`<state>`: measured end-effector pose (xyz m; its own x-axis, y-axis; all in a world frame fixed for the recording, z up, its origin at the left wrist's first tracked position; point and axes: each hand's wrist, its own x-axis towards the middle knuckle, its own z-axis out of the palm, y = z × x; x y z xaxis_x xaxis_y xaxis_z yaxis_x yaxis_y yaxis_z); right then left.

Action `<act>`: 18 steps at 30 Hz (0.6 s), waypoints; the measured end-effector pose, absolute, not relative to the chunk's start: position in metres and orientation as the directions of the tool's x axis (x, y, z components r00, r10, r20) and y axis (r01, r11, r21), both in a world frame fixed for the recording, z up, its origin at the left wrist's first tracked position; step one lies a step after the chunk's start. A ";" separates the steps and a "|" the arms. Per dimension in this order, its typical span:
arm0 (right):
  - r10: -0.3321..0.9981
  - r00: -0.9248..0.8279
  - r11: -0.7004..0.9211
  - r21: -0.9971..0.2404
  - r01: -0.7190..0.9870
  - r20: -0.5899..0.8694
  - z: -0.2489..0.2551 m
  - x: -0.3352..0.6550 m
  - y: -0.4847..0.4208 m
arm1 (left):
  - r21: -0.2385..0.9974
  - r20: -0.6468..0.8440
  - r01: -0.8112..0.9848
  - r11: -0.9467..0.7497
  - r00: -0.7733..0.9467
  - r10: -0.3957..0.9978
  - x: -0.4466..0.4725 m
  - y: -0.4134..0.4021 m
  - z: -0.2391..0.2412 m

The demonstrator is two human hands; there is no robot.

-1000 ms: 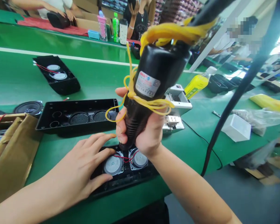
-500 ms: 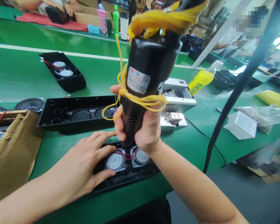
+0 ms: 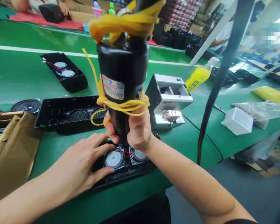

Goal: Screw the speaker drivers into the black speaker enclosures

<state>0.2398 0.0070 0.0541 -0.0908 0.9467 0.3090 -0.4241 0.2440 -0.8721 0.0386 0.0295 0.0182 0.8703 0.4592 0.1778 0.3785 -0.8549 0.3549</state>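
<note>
- Since a second ago the electric screwdriver [image 3: 122, 77] has swung from a rightward lean to nearly upright, and its body has shifted left, so the grey screw feeder [image 3: 169, 102] behind it now shows in full.
- The right hand [image 3: 136, 130] is closed tight around the lower barrel of the screwdriver, just under the yellow cord [image 3: 121, 104] wrapped about it.
- The left hand [image 3: 84, 165] lies open and flat, fingers spread, pressing on the left end of the black speaker panel [image 3: 128, 169] at the near edge of the green table [image 3: 14, 77].
- The tip is hidden behind the right hand; it probably sits between the two round speakers [image 3: 113, 159], close to the red wire [image 3: 123, 151].
- To do this well, keep the tool upright, push straight down, keep the panel pinned and the wire clear of the bit.
- An empty black housing [image 3: 67, 113] lies just beyond.
</note>
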 end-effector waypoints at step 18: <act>0.931 -0.096 0.274 -0.849 -0.453 0.352 0.052 0.235 -0.002 | 0.377 0.190 0.364 -0.852 0.869 0.456 0.038 0.032 0.016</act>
